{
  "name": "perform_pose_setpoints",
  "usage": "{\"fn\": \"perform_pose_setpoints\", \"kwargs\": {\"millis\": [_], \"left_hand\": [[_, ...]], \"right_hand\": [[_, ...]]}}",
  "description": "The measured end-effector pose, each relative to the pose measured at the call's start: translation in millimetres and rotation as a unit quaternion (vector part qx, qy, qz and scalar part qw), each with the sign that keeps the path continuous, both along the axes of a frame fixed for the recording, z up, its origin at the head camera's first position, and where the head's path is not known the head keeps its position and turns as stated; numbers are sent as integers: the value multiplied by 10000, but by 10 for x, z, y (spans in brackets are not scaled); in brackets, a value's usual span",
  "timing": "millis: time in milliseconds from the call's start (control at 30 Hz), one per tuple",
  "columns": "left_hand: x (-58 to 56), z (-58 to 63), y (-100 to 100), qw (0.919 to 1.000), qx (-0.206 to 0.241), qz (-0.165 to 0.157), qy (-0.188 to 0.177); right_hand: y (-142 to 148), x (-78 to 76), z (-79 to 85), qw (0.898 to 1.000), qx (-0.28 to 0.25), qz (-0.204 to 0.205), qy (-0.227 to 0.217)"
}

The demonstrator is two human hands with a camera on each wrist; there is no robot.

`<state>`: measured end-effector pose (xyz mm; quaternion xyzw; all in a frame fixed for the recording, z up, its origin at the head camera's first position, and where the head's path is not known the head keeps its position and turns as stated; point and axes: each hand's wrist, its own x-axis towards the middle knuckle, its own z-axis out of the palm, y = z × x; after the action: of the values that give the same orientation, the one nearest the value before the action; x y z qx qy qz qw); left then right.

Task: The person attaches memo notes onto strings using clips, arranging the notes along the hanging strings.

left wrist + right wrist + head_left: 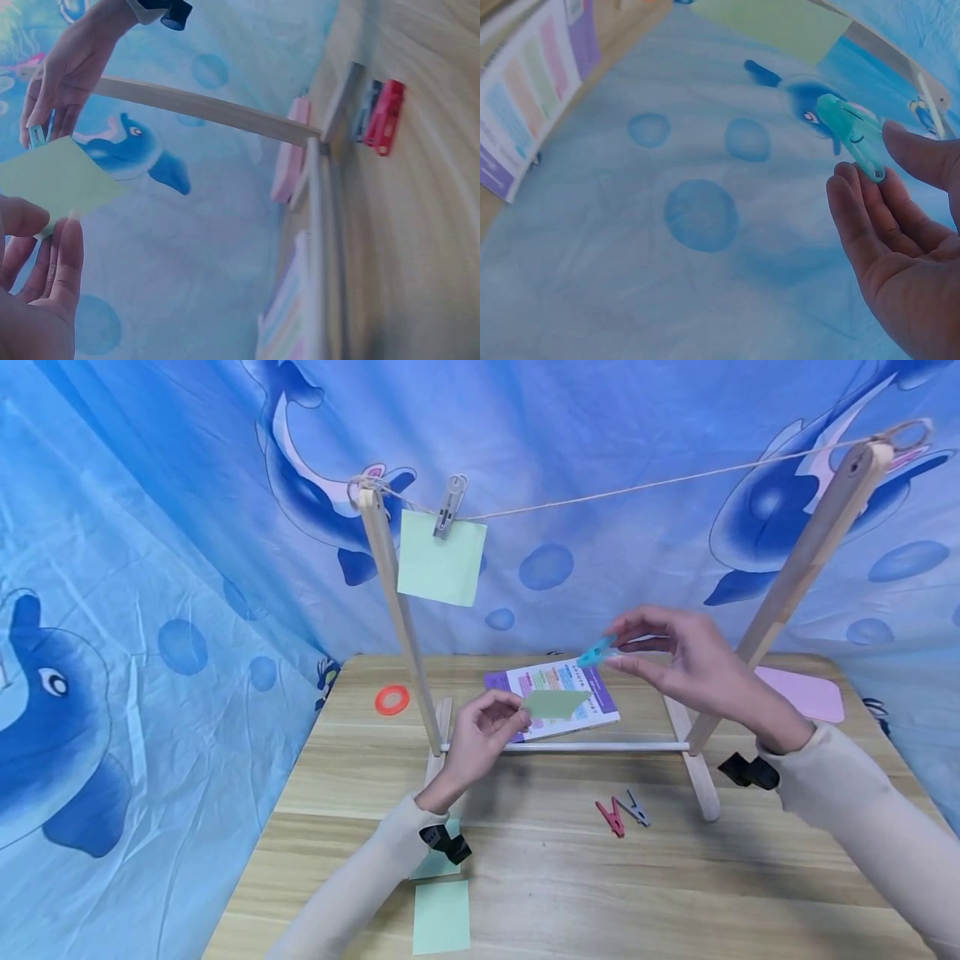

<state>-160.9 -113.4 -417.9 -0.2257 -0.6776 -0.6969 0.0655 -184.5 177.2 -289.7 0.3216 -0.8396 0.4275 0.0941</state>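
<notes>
My left hand (487, 735) pinches a pale green paper note (557, 703) by its edge, between thumb and fingertips. In the left wrist view, the same note (60, 180) spreads out beyond the fingertips. A teal clothespin (596, 652) is pinched in my right hand (686, 664), up and to the right of the note and apart from it in the head view. The right wrist view has the clothespin (851, 135) between thumb and fingers. Another green note (442, 558) hangs from a string (645, 487) by a grey clothespin (450, 508).
Wooden posts (401, 627) carry the string, joined low by a white rod (570, 747). On the table lie a red clothespin (611, 817), a grey-blue clothespin (637, 810), green notes (441, 918), a red tape roll (392, 699), a printed booklet (517, 681) and a pink pad (802, 693).
</notes>
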Motion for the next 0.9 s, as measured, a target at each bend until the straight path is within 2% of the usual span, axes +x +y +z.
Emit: {"fn": "perform_pose_setpoints", "kwargs": {"millis": [233,500,767,900], "left_hand": [[-69,163,55,9992,250,174,262],[-141,352,81,9969,641,340,290],[-226,573,93,9925,1042,469,427],[-255,674,108,9908,1180,460,468]], "right_hand": [[-20,-4,230,9972,-47,185,723],[-66,19,507,9908,-128,255,1319],[-126,28,766,9841,-125,256,1754],[-136,38,856,9810,74,140,1934]]}}
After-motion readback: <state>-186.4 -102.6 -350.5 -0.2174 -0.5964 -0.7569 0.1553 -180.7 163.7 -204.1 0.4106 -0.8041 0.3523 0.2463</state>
